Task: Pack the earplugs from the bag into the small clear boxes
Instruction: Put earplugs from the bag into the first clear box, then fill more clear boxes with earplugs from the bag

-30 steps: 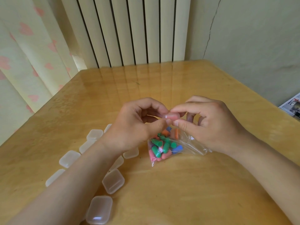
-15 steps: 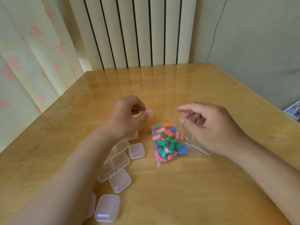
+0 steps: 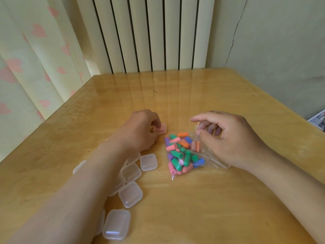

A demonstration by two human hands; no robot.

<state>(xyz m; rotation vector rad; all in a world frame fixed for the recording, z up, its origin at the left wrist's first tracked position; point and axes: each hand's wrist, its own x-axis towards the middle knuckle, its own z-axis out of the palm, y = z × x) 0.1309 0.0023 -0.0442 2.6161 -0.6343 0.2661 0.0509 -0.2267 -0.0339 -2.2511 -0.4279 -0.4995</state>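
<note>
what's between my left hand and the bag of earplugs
In the head view, a small clear box with pink inside, pinched by the left hand, then a narrow bare strip of table before the bag.

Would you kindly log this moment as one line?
left hand grips pink-filled small clear box | right hand holds clear plastic bag of coloured earplugs
</note>
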